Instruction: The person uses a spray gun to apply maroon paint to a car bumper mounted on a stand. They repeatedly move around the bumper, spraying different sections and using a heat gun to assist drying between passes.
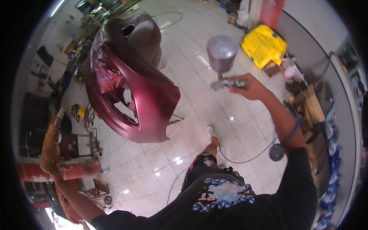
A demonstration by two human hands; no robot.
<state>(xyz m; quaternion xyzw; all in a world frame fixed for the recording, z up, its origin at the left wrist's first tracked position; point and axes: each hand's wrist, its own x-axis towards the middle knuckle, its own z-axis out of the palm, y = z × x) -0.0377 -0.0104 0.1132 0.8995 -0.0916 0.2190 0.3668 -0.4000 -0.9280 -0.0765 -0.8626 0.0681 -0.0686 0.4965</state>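
One spray gun [222, 57] sits clamped in right hand [249, 87], apart from maroon car bumper [149, 90]; left hand [49, 153]: can't tell state.

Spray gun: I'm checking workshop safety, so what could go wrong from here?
The hose curving beside the light shoe could catch a foot. With the spray gun raised in the right hand, a tilt might spill anything in its cup. A careless swing might also knock the maroon bumper nearby.
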